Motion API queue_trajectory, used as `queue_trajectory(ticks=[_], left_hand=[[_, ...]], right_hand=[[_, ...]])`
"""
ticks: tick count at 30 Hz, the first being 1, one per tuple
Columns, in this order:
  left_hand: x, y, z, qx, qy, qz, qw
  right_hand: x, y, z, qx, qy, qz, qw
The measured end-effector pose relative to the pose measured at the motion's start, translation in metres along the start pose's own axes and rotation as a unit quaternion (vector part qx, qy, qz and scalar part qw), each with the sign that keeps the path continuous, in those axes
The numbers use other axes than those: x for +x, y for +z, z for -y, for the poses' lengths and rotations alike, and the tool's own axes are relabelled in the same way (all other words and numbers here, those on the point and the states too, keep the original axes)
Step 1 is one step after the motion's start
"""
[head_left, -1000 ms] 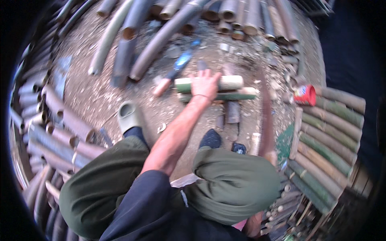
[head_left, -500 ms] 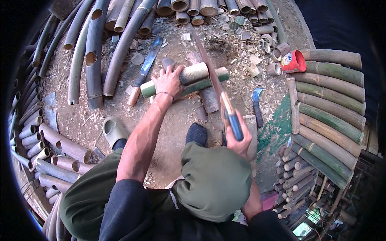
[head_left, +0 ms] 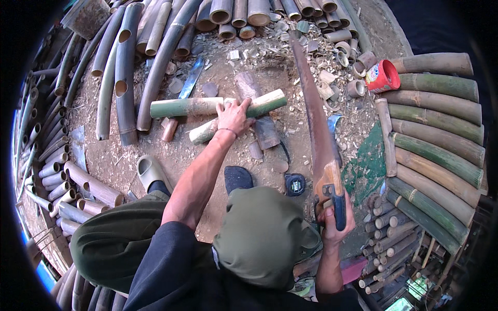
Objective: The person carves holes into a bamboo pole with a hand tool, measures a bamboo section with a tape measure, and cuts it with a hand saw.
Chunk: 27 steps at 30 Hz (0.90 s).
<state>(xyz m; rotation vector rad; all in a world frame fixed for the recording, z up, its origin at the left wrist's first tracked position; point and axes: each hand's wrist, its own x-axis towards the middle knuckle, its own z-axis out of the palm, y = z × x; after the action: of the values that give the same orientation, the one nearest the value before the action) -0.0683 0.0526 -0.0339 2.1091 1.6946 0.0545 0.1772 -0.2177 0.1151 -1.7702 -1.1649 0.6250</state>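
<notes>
My left hand grips a green bamboo piece lying aslant on the ground; its middle is under the hand. The fingertips also meet the pale end of a second bamboo piece, green at its far left. Beneath them a short brown bamboo length lies on the dirt. At the right, my right hand is closed round the handle of a handsaw. Its long rusty blade points away from me, apart from the bamboo. A blue-bladed knife lies behind the left piece, its handle hidden.
A tape measure lies by my foot. Rows of cut bamboo lie at the right, with a red tub at their far end. Longer bamboo poles lie at the far left. Wood chips cover the ground beyond.
The saw has swung right and nearer me, away from the bamboo. My left hand has shifted right, and the two bamboo pieces lie at different angles. The tape measure has come into sight.
</notes>
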Motion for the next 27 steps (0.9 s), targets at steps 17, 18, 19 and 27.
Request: queue_trajectory(ticks=[17,18,19,27], left_hand=[[0.021,0.021,-0.007,-0.141,0.034,0.019,0.989],[0.025,0.019,-0.005,-0.146,0.044,0.020,0.988],[0.025,0.019,0.000,-0.150,0.050,0.021,0.987],[0.054,0.029,0.008,-0.137,-0.116,0.024,0.983]], right_hand=[[0.024,0.014,-0.011,-0.084,-0.100,0.097,0.987],[0.027,0.021,-0.011,-0.082,-0.100,0.101,0.986],[0.028,0.030,-0.011,-0.078,-0.100,0.107,0.986],[0.045,0.080,-0.022,-0.098,-0.157,0.140,0.973]])
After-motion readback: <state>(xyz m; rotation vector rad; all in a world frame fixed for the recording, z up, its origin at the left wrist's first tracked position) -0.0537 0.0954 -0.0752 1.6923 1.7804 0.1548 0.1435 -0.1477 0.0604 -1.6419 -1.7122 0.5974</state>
